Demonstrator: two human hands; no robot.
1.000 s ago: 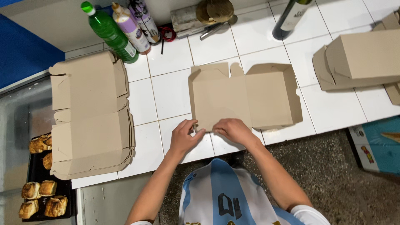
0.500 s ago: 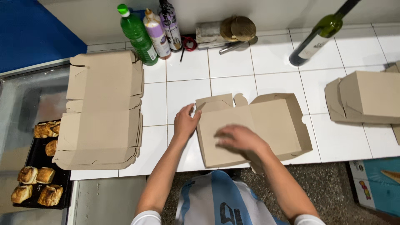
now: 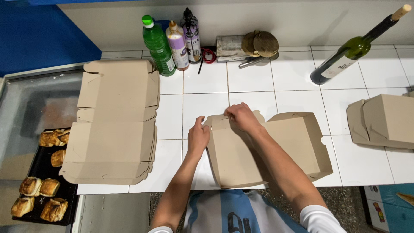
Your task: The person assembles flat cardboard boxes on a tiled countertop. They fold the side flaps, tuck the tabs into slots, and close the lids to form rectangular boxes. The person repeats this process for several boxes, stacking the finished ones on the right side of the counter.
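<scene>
A brown cardboard box, half folded, lies on the white tiled counter in front of me. My left hand presses against the box's left edge, fingers bent on the cardboard. My right hand reaches across and pinches a flap at the box's far left corner. The right half of the box stands up as a shallow tray with raised walls.
A stack of flat unfolded boxes lies at the left. Folded boxes sit at the right edge. A green bottle, two smaller bottles and a wine bottle stand along the back wall. A black tray of pastries is lower left.
My right hand has moved from the box's near edge up to its far left corner flap. My left hand has stayed on the left edge. The camera view has shifted.
</scene>
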